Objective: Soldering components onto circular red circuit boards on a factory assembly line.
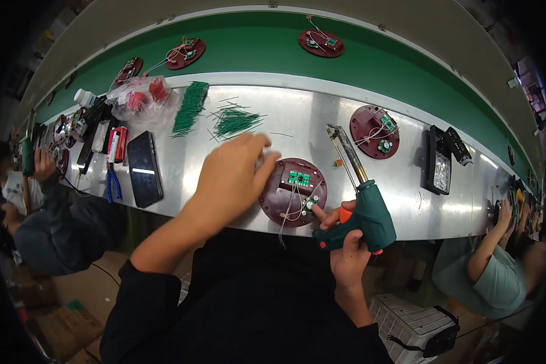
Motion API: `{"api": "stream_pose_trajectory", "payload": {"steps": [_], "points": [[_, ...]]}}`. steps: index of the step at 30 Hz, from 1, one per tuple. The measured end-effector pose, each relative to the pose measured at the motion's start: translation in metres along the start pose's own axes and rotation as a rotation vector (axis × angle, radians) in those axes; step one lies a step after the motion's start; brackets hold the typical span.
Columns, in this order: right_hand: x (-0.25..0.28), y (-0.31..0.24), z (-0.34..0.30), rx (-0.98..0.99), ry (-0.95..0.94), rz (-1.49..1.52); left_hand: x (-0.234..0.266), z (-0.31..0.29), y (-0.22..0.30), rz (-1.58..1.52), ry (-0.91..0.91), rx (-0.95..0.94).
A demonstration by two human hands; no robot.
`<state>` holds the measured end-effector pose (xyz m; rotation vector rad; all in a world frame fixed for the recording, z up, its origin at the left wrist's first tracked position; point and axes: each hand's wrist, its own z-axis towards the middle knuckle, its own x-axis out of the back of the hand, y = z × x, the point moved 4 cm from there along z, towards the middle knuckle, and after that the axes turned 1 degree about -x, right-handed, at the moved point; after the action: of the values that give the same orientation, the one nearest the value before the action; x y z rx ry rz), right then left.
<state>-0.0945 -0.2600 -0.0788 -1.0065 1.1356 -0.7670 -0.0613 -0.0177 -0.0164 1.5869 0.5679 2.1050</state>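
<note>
My right hand (pixel 344 239) grips a green soldering gun (pixel 363 203) by its handle, the metal tip pointing away over the steel bench. My right index finger touches a small round part on a dark red round housing (pixel 293 191) that carries a small green circuit board and thin wires. My left hand (pixel 232 173) rests at the left rim of that housing, fingers curled; whether it holds anything is hidden.
Bundles of green wire pieces (pixel 191 106) lie farther back. A black phone (pixel 144 168), blue pliers (pixel 111 182) and a bag of red parts (pixel 141 97) lie left. More red housings (pixel 374 131) sit on the bench and on the green belt (pixel 255 45). Other people work at both sides.
</note>
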Motion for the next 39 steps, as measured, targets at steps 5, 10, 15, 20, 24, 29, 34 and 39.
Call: {"api": "stream_pose_trajectory", "payload": {"steps": [5,10,15,20,24,29,34,39], "points": [[0.009,-0.01,-0.002,0.096,0.046,-0.114,-0.024,0.053,-0.029,0.053,0.039,-0.237],[0.027,-0.015,-0.01,0.136,0.104,-0.053,-0.042,0.066,-0.045,-0.037,-0.237,-0.184],[0.048,-0.015,-0.021,0.123,0.127,-0.137,-0.049,0.056,-0.038,0.158,-0.203,-0.284],[0.051,-0.02,-0.028,0.086,0.131,-0.47,-0.041,0.05,-0.032,-0.114,-0.101,-0.334],[0.055,-0.014,-0.03,0.155,0.123,-0.644,-0.035,0.05,-0.019,-0.43,-0.253,-0.267],[0.059,-0.006,-0.041,0.09,0.098,-0.688,-0.031,0.049,-0.016,-0.512,-0.398,-0.27],[0.053,-0.01,-0.038,0.056,0.157,-0.624,-0.035,0.044,-0.012,-0.472,-0.417,-0.395],[0.05,-0.009,-0.037,0.046,0.18,-0.595,-0.038,0.038,-0.008,-0.377,-0.374,-0.509]]}}
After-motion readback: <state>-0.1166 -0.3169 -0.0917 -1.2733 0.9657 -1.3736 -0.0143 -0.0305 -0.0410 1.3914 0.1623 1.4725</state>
